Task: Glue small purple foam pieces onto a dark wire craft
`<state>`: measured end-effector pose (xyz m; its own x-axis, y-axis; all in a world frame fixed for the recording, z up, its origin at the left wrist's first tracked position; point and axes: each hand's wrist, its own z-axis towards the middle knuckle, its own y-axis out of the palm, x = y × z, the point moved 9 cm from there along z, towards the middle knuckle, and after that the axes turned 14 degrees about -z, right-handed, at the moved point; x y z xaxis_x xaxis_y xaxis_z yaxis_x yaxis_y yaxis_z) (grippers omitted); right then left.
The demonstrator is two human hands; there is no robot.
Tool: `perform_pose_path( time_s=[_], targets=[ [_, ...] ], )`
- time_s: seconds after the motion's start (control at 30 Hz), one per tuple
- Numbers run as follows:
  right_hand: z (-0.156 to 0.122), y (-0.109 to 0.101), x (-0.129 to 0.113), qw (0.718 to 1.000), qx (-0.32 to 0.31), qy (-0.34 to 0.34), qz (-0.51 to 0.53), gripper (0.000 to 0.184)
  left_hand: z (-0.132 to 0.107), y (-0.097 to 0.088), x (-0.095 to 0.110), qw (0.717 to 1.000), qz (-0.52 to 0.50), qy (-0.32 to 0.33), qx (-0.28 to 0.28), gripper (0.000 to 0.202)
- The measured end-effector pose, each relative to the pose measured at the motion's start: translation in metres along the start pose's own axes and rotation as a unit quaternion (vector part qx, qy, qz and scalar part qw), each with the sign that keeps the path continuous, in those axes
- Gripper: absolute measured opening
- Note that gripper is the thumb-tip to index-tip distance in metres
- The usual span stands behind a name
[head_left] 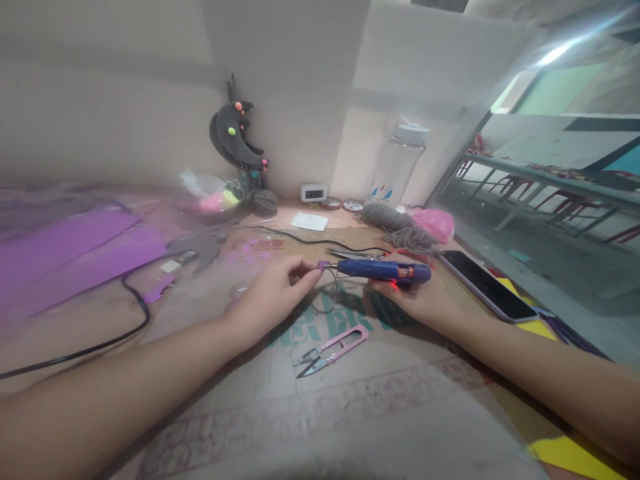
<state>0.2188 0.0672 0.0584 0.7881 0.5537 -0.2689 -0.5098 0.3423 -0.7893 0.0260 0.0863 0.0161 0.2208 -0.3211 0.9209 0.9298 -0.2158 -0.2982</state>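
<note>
My right hand (407, 293) is wrapped around a blue hot glue gun (367, 269), and a red light glows on its underside. The gun's metal nozzle points left and meets a small purple piece (321, 265), pinched between the thumb and fingers of my left hand (280, 290). Just below the nozzle hangs or lies a thin grey loop (325, 310); whether it joins the purple piece I cannot tell. Pink-handled thread snips (335, 348) lie on the cardboard in front of my hands, blades to the left.
Purple sheets (90, 247) and a black cable (143, 293) lie on the left. Behind stand a small clock (313, 193), a clear bottle (397, 167) and grey yarn (400, 227). A phone (487, 283) rests at the right. A dark moon-shaped ornament (230, 137) is by the wall.
</note>
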Motion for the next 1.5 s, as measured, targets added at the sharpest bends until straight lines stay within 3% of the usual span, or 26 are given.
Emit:
perform_pose_path(
  time_s=[0.83, 1.5],
  targets=[
    [-0.0048, 0.0054, 0.0094, 0.999, 0.019, -0.006, -0.032, 0.014, 0.0002, -0.0016, 0.0026, 1.000, -0.006, 0.019, 0.008, 0.026],
    [-0.0026, 0.0049, 0.0047, 0.999, -0.006, -0.002, -0.051, 0.013, -0.0006, -0.0013, 0.0031, 1.000, -0.009, 0.008, 0.006, 0.027]
  ],
)
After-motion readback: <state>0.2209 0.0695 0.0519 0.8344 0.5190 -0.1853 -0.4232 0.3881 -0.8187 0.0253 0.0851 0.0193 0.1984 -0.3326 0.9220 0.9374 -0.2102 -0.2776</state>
